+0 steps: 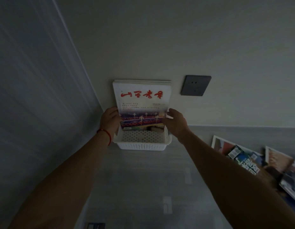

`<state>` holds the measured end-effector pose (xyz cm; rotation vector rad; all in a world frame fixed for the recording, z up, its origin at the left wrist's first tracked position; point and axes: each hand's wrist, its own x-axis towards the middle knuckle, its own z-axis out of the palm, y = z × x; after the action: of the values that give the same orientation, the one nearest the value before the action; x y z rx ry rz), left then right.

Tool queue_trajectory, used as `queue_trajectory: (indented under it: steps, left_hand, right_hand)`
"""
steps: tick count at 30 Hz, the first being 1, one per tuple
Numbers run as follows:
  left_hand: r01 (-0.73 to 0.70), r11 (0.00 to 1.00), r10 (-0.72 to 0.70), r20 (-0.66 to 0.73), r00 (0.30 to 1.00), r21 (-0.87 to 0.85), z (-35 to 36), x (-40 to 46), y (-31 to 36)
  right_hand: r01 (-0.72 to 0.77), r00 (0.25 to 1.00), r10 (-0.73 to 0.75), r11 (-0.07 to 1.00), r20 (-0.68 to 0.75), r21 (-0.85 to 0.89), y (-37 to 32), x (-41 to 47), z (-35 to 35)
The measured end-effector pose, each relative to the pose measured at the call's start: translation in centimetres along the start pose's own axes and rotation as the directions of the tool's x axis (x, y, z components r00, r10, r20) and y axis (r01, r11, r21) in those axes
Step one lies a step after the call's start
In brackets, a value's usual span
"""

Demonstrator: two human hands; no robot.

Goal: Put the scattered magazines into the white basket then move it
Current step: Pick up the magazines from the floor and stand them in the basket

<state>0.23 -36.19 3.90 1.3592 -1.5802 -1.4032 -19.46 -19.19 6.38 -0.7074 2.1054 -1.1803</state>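
A white perforated basket (141, 144) stands on the grey floor against the wall. Several magazines stand upright in it; the front magazine (141, 100) has a white cover with red characters. My left hand (110, 120) grips the stack's left edge, a red string around its wrist. My right hand (174, 121) holds the stack's right edge. Both hands sit just above the basket's rim. More scattered magazines (242, 161) lie on the floor at the right.
A dark wall socket (196, 85) sits to the right of the basket. A pale curtain (36, 96) hangs along the left side. Grey floor (143, 187) stretches between my arms toward me.
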Motion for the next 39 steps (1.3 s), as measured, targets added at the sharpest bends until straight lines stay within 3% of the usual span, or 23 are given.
queue_trajectory:
  steps: [3, 6, 8, 12, 16, 21, 25, 27, 30, 34, 39]
  left_hand:
    - [0.051, 0.989, -0.067, 0.112, 0.991, 0.138, -0.2, -0.8, 0.0]
    - [0.077, 0.928, -0.041, -0.107, 0.993, 0.364, 0.9, -4.7, 0.3]
    - [-0.016, 0.93, 0.079, -0.156, 0.985, 0.368, 2.6, -9.3, 0.4]
    - [-0.201, 0.906, 0.161, 0.136, 0.977, 0.373, 7.9, -18.2, -0.8]
    - [-0.3, 0.86, 0.099, 0.443, 0.891, 0.412, 13.8, -25.3, -2.3]
    - [-0.443, 0.776, 0.069, 0.638, 0.767, 0.449, 19.7, -30.9, -2.7]
    - [-0.488, 0.748, 0.032, 0.71, 0.704, 0.45, 23.5, -33.3, -2.5]
    - [-0.507, 0.735, 0.027, 0.727, 0.686, 0.451, 25.3, -34.2, -2.3]
    - [-0.541, 0.719, 0.045, 0.748, 0.662, 0.436, 27.6, -35.6, -2.2]
    - [-0.56, 0.705, -0.005, 0.793, 0.61, 0.435, 29.8, -37.5, -2.0]
    - [-0.658, 0.688, 0.149, 0.827, 0.542, 0.307, 32.7, -40.0, -0.6]
  right_hand:
    - [0.017, 1.0, -0.017, 1.0, 0.006, -0.001, 1.2, -1.8, -1.3]
    - [0.071, 0.996, -0.073, 0.997, -0.057, -0.031, 4.3, -5.0, -3.8]
    - [0.084, 0.991, -0.087, 0.996, -0.102, -0.034, 7.1, -7.6, -6.1]
    - [-0.049, 0.967, 0.023, 0.994, -0.252, -0.098, 13.8, -12.6, -11.3]
    - [-0.15, 0.939, 0.071, 0.965, -0.336, -0.215, 19.7, -16.9, -17.7]
    - [-0.342, 0.764, 0.001, 0.848, -0.645, -0.405, 25.3, -20.3, -25.9]
    - [-0.634, 0.707, 0.314, 0.678, -0.634, -0.372, 30.1, -22.1, -31.9]
    - [-0.708, 0.67, 0.46, 0.632, -0.582, -0.315, 32.2, -23.1, -34.0]
    - [-0.628, 0.76, 0.418, 0.669, -0.497, -0.397, 34.1, -24.6, -35.1]
    - [-0.514, 0.855, 0.329, 0.64, -0.401, -0.572, 34.2, -26.5, -34.8]
    - [-0.102, 0.995, 0.046, 0.6, -0.093, -0.793, 34.2, -29.1, -33.1]
